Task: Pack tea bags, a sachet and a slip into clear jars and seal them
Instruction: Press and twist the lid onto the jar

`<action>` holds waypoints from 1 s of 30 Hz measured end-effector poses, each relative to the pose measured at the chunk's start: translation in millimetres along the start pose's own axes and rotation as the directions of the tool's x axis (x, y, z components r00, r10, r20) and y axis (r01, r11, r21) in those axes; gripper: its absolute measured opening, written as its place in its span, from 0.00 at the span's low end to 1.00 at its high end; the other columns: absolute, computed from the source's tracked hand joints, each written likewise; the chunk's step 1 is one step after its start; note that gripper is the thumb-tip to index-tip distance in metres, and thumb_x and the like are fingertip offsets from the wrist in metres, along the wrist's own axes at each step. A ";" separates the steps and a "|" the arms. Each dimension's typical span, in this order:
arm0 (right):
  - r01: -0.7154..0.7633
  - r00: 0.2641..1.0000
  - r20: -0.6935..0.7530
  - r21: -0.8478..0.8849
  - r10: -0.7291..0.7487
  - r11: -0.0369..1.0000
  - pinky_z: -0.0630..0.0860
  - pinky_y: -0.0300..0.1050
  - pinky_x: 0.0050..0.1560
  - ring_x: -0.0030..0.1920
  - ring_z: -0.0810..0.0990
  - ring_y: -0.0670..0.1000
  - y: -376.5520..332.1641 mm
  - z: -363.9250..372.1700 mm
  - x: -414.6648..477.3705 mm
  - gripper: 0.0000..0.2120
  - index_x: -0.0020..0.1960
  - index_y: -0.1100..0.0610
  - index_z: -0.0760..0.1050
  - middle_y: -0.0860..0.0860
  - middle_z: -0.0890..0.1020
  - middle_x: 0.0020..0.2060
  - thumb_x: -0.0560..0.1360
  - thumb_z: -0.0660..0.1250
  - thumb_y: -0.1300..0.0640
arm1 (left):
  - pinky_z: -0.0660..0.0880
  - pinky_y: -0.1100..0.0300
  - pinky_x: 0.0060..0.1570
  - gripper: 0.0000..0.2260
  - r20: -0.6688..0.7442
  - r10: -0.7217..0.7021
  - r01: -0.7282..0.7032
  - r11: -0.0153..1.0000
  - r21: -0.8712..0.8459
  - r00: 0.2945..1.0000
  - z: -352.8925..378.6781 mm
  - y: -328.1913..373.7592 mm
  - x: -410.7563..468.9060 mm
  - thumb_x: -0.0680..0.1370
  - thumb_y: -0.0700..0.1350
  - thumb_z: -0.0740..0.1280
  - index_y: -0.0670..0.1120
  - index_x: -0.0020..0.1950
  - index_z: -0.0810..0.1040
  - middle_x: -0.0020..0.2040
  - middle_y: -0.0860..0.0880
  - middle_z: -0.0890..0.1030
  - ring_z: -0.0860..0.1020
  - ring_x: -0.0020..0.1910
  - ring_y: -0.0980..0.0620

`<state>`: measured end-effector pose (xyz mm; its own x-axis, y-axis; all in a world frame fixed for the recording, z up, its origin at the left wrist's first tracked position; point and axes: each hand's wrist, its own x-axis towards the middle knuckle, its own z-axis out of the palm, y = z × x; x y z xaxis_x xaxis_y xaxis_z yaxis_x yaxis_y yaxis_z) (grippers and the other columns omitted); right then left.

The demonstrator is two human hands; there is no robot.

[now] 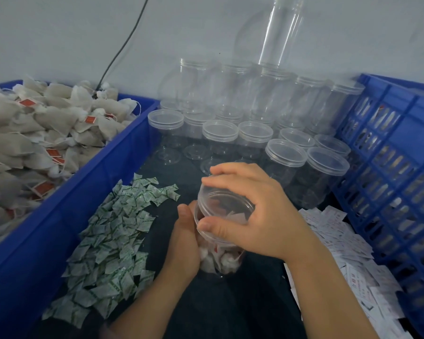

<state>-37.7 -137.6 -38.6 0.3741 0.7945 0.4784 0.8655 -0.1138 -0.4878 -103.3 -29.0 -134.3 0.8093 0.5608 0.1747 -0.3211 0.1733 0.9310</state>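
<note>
Filling the left side, a blue bin [123,152] holds heaped tea bags [34,133]; a blue slotted crate [389,179] stands at the right. Between them, far back, empty clear jars [242,123] are stacked, some lidded. White slips [348,245] lie near right, green-printed sachets [113,241] near left. At centre, the left hand [184,245] grips a packed jar [220,250] by its side, while the right hand [252,209] clasps the clear lid [224,204] on its mouth.

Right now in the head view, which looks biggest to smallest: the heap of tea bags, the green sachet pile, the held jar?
1. heap of tea bags
2. green sachet pile
3. held jar
Wide-angle distortion makes the first two uncertain.
</note>
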 end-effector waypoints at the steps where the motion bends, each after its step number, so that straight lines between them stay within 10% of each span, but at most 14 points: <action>1: -0.002 0.999 0.038 -0.017 0.003 1.000 0.68 0.39 0.64 0.64 0.72 0.42 -0.7 1.1 0.0 0.30 0.62 0.48 0.79 0.42 0.76 0.62 0.65 0.70 0.34 | 0.77 0.67 0.44 0.31 0.003 0.000 0.000 1.000 0.003 1.000 0.1 0.5 -0.3 0.65 0.75 0.51 0.57 0.44 0.85 0.47 0.48 0.86 0.83 0.49 0.54; 13: 0.030 0.991 0.130 0.014 -0.032 0.999 0.72 0.43 0.60 0.61 0.72 0.43 2.2 3.9 -0.9 0.23 0.58 0.46 0.82 0.41 0.77 0.60 0.65 0.75 0.42 | 0.75 0.72 0.45 0.27 0.033 0.054 -0.054 0.998 0.019 0.998 1.2 2.0 -1.8 0.72 0.68 0.45 0.65 0.47 0.83 0.47 0.58 0.85 0.82 0.50 0.61; 30: -0.097 0.964 0.225 -0.188 0.140 0.977 0.62 0.31 0.57 0.58 0.66 0.42 -11.7 11.1 -0.2 0.23 0.58 0.38 0.73 0.35 0.70 0.57 0.65 0.73 0.42 | 0.74 0.53 0.52 0.28 -0.057 0.038 -0.039 0.999 -0.024 0.998 -0.8 -10.6 1.7 0.71 0.72 0.50 0.58 0.47 0.84 0.47 0.51 0.85 0.83 0.51 0.52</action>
<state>-51.6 -129.8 -41.1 0.4064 0.8846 0.2285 0.8721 -0.3010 -0.3857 -98.9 -29.2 -144.1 0.7674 0.6119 0.1913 -0.3645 0.1710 0.9154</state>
